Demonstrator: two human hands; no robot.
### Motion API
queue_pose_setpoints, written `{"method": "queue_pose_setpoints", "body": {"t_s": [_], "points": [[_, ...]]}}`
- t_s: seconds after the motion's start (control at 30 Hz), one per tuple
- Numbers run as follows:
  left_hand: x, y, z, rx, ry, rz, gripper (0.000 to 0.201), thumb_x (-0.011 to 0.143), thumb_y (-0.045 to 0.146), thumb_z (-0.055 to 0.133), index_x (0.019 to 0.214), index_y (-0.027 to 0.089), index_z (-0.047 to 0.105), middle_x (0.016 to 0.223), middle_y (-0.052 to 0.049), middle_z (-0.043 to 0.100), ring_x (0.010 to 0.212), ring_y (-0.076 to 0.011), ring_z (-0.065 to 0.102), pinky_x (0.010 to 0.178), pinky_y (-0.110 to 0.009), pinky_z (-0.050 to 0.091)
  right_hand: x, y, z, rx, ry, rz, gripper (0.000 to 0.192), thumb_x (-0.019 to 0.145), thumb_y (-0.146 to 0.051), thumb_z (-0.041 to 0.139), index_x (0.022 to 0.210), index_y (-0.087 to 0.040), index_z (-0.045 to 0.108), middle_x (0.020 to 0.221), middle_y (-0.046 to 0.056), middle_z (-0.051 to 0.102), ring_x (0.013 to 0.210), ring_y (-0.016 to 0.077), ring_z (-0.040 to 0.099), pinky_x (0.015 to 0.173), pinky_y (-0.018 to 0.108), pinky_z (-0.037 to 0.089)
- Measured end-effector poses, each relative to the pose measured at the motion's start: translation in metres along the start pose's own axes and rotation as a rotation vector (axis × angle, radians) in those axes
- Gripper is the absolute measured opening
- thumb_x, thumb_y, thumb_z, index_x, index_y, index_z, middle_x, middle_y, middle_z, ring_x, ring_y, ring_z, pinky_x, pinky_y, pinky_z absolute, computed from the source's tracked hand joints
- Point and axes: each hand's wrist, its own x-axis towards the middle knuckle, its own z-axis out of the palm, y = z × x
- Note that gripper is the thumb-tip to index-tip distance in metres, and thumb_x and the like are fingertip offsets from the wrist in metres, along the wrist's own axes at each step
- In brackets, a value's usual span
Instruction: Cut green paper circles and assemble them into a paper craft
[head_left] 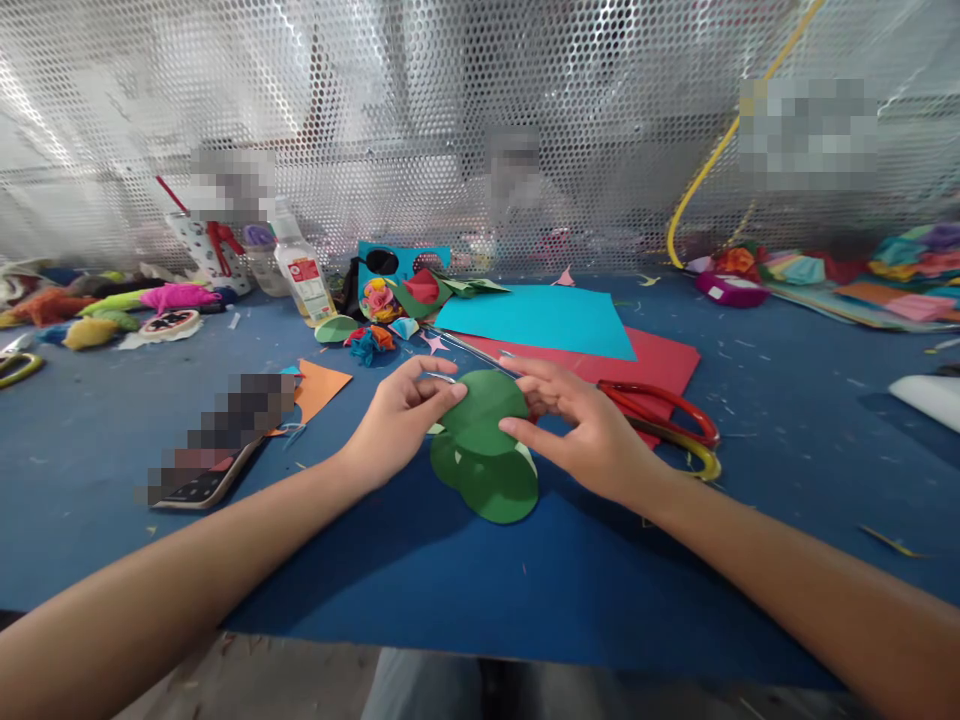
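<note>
A round green paper piece [491,405] is held up in front of me, slightly above the table. My left hand [409,410] pinches its left edge between thumb and fingers. On the right edge, the thumb of my right hand [574,425] rests in front while the other fingers curl behind. More green paper circles [501,490] overlap on the table just below it. Behind my right hand lie scissors [667,415] with red and yellow handles, their blades reaching back behind the paper.
Cyan paper [536,318] overlaps red paper [671,362] behind my hands. To the left are a phone [225,450] and orange paper [319,388]. A glue bottle [304,270] and paper flowers [379,300] stand farther back, before a perforated metal screen [420,110]. Yarn [180,297] lies left.
</note>
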Motion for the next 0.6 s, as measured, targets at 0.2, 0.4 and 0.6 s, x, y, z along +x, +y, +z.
{"method": "queue_pose_setpoints", "body": {"t_s": [0.2, 0.4, 0.6], "points": [[-0.0005, 0.0001, -0.0001, -0.087, 0.043, -0.003, 0.025, 0.073, 0.025, 0.063, 0.091, 0.017, 0.048, 0.065, 0.004, 0.057, 0.055, -0.0058, 0.05, 0.051, -0.016, 0.039, 0.0009, -0.0031, -0.0009, -0.014, -0.087, 0.028, 0.023, 0.074, -0.034, 0.062, 0.095, -0.025, 0.063, 0.085, 0.0, 0.064, 0.071, 0.0135, 0.057, 0.067, 0.026, 0.048], [-0.0007, 0.0005, 0.0002, -0.001, 0.061, 0.066, 0.025, 0.069, 0.024, 0.067, 0.087, 0.016, 0.052, 0.084, 0.001, 0.056, 0.063, -0.0055, 0.053, 0.054, -0.016, 0.044, 0.0038, -0.0008, 0.0012, 0.029, 0.072, 0.099, 0.032, 0.071, -0.035, 0.065, 0.1, -0.023, 0.061, 0.075, 0.0, 0.057, 0.067, 0.0133, 0.053, 0.064, 0.026, 0.048], [-0.0027, 0.0002, 0.0019, -0.06, -0.007, 0.044, 0.026, 0.071, 0.024, 0.065, 0.089, 0.017, 0.047, 0.063, 0.003, 0.062, 0.057, -0.0094, 0.06, 0.058, -0.021, 0.048, 0.006, 0.004, 0.0013, 0.136, 0.192, 0.111, 0.033, 0.07, -0.032, 0.066, 0.1, -0.022, 0.059, 0.071, -0.001, 0.054, 0.062, 0.0117, 0.052, 0.059, 0.026, 0.047]]}}
